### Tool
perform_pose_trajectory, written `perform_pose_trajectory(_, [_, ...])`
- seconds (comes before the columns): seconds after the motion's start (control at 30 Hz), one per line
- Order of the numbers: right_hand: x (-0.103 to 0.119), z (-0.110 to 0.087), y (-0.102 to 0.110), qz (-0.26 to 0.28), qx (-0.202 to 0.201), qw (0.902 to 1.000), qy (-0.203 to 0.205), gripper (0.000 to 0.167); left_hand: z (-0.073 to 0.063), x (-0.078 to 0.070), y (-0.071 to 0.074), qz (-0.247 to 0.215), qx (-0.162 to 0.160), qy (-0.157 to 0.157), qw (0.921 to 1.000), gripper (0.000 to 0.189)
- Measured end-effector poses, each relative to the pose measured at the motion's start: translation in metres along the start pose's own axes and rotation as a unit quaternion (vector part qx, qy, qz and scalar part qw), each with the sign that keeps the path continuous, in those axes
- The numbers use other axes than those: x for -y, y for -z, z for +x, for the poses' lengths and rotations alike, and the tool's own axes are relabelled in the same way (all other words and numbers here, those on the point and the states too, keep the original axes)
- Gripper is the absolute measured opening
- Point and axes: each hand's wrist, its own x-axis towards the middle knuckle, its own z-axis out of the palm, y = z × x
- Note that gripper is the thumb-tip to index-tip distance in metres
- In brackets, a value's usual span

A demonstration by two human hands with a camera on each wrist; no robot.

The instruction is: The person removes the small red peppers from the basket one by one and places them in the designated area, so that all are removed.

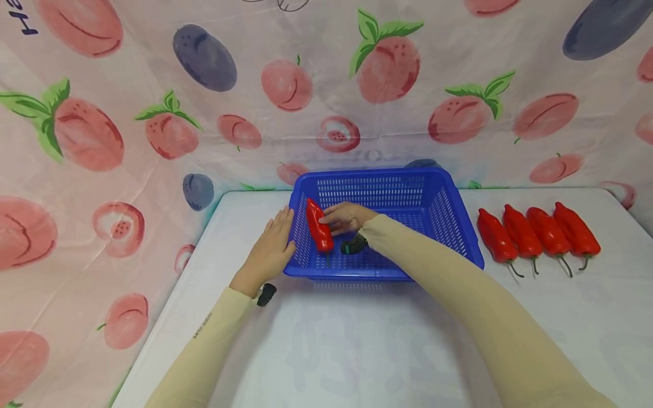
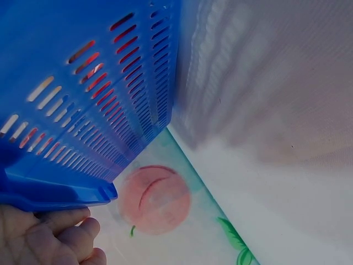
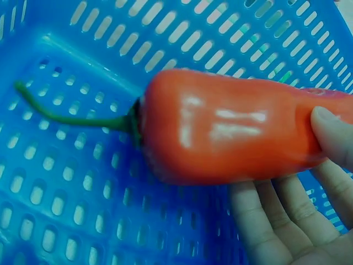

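A blue plastic basket [image 1: 377, 273] with slotted walls stands at the back of the white table. Inside it, near its left wall, my right hand [image 1: 348, 218] holds a red pepper [image 1: 319, 226] between thumb and fingers. In the right wrist view the pepper's [image 3: 220, 127] green stem points left over the basket floor, with the thumb on top and the fingers beneath. My left hand [image 1: 270, 243] rests against the outside of the basket's left rim, fingers extended. The left wrist view shows those fingers [image 2: 71, 237] just under the rim.
Right of the basket, several red peppers [image 1: 541, 235] lie in a row on the white table [image 1: 357, 351], stems toward me. A fruit-printed cloth [image 1: 326, 73] hangs behind the table and along its left side.
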Motion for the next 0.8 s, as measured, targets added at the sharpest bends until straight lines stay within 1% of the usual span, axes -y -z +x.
perform_pose_trajectory(0.2, [0.007,-0.013,-0.002,0.012,-0.012,0.9998,0.005,0.051,0.000,0.000,0.000,0.000,0.004,0.000,1.0000,0.066])
perform_pose_trajectory(0.3, [0.006,-0.009,0.000,0.008,-0.018,0.9997,0.011,0.051,0.000,0.000,0.000,-0.001,0.006,0.000,1.0000,0.066])
perform_pose_trajectory(0.37, [0.003,0.001,0.005,0.007,-0.025,0.9995,0.017,0.049,0.000,0.000,0.000,-0.001,0.005,-0.001,1.0000,0.066])
perform_pose_trajectory(0.4, [0.001,0.002,0.006,0.012,-0.019,0.9995,0.020,0.049,0.000,0.000,0.000,-0.001,0.004,-0.001,1.0000,0.066])
perform_pose_trajectory(0.47, [-0.007,0.028,0.022,0.030,-0.002,0.9993,0.025,0.050,0.001,0.001,0.000,-0.001,0.002,-0.002,1.0000,0.066])
perform_pose_trajectory(0.57, [-0.025,0.081,0.051,0.048,0.023,0.9981,0.031,0.053,0.001,0.001,0.000,-0.002,0.001,-0.002,1.0000,0.066])
perform_pose_trajectory(0.63, [-0.035,0.113,0.068,0.049,0.032,0.9977,0.034,0.056,0.001,0.001,0.000,-0.002,0.001,-0.002,1.0000,0.066])
perform_pose_trajectory(0.67, [-0.036,0.116,0.071,0.049,0.037,0.9975,0.035,0.057,0.000,0.001,-0.001,-0.002,0.001,-0.002,1.0000,0.066])
perform_pose_trajectory(0.7, [-0.038,0.119,0.073,0.047,0.044,0.9970,0.043,0.057,0.000,0.001,-0.001,-0.003,0.001,-0.001,1.0000,0.066])
perform_pose_trajectory(0.77, [-0.030,0.097,0.063,0.045,0.037,0.9974,0.042,0.058,0.000,0.001,-0.001,-0.003,0.001,0.000,1.0000,0.066])
perform_pose_trajectory(0.8, [-0.024,0.081,0.055,0.042,0.031,0.9977,0.043,0.057,0.000,0.000,-0.001,-0.004,0.000,0.000,1.0000,0.066])
